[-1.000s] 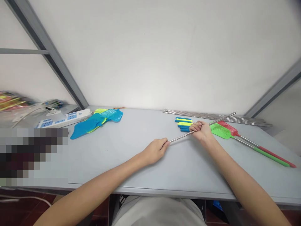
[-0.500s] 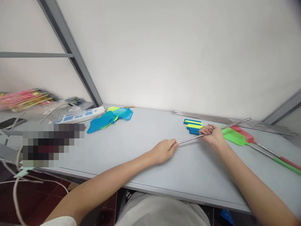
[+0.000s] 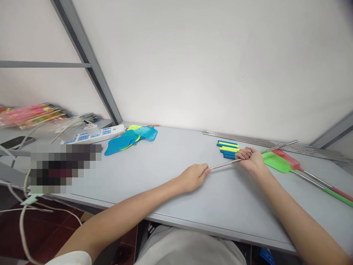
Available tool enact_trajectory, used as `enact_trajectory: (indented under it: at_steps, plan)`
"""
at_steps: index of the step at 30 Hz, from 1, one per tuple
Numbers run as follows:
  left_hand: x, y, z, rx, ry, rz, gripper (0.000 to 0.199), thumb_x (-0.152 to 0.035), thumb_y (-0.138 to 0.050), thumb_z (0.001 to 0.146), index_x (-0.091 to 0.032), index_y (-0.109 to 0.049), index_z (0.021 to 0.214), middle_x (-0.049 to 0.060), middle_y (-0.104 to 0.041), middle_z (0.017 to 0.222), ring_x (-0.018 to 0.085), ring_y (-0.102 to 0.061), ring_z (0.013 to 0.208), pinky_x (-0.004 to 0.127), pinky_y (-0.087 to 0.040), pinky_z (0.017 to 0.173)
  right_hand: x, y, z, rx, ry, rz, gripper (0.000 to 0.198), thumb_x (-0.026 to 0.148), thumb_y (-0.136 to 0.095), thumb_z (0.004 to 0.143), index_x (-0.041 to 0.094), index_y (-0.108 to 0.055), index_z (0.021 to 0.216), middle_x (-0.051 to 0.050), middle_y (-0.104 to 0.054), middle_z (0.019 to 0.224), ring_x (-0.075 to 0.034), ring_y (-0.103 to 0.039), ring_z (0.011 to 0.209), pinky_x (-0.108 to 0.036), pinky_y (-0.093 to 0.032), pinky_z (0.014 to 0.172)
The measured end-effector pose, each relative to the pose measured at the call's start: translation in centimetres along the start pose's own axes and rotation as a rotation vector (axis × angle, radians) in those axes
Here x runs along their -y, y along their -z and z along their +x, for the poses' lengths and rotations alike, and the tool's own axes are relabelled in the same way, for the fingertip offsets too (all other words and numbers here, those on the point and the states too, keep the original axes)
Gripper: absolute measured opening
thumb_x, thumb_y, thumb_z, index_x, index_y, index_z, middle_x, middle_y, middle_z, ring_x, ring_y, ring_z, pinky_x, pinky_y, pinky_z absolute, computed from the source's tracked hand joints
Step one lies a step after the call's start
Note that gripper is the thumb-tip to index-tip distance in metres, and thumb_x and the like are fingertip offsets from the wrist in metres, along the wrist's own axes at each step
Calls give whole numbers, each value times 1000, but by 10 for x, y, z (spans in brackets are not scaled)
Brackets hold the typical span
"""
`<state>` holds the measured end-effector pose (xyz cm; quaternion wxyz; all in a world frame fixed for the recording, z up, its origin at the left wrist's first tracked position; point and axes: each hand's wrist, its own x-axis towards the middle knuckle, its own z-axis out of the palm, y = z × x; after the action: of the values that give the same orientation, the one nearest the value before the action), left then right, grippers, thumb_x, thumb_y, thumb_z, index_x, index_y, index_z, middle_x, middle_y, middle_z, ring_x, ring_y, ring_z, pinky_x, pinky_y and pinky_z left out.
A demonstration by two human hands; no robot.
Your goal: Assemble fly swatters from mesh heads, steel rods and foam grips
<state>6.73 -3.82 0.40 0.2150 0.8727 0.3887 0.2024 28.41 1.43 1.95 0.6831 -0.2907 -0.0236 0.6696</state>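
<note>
A thin metal rod (image 3: 224, 163) slants over the grey table, its far end pointing up to the right. My left hand (image 3: 195, 176) is closed around the near end; whatever lies inside that fist is hidden. Farther along, my right hand (image 3: 250, 159) has its fingers wrapped round the same rod, palm turned up. Just behind the right hand lie several blue and yellow handle tubes (image 3: 228, 148). A green fly swatter (image 3: 278, 162) and a red fly swatter (image 3: 286, 160) rest to the right of it, with metal shafts and matching coloured handles.
Along the wall runs a bundle of metal rods (image 3: 248, 140). Blue and yellow swatter heads (image 3: 121, 141) are piled at the left, beside a white power strip (image 3: 93, 135). Beyond are a phone (image 3: 18, 142), cables and bagged colourful items (image 3: 33, 115). A pixelated patch covers something at front left.
Both hands keep their grip on the rod in nearly the same pose. The view has shifted slightly, so the scene sits a little farther right.
</note>
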Motion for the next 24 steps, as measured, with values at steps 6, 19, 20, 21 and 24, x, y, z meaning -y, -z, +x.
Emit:
enact_trajectory:
  at_steps: [6,19,20,21,24]
  plan:
    - [-2,2,0,19,15,16,30,-33,-18,84,-18,-37,65,-2,-40,55,10,-38,50,21,-31,51,-1,-1,-1,2,4,16,24,6,-30,63,19,-12,54,8,-16,37,-5,-15,27,-17,-17,26]
    - [-1,3,1,7,13,6,29,-31,-19,84,-18,-31,61,-3,-35,52,9,-33,48,21,-28,48,-2,-2,-1,-44,19,56,22,5,-32,58,18,-16,52,8,-17,37,-4,-15,28,-17,-16,26]
    - [-1,3,1,6,12,4,29,-31,-19,84,-18,-31,61,-3,-35,52,9,-33,48,21,-28,48,-3,-3,-1,-48,23,57,22,5,-32,58,18,-16,52,8,-17,37,-4,-15,28,-17,-16,26]
    - [0,2,1,5,14,2,29,-31,-19,84,-18,-31,61,-4,-35,52,9,-33,47,21,-27,48,-3,-3,-1,-53,27,58,22,5,-32,58,18,-16,52,8,-17,37,-4,-15,28,-17,-16,26]
    - [1,2,2,3,20,-1,29,-32,-19,84,-18,-31,61,-3,-35,52,9,-33,47,21,-27,48,-4,-2,-1,-63,43,63,22,6,-32,58,18,-15,52,8,-17,36,-4,-15,27,-17,-16,26]
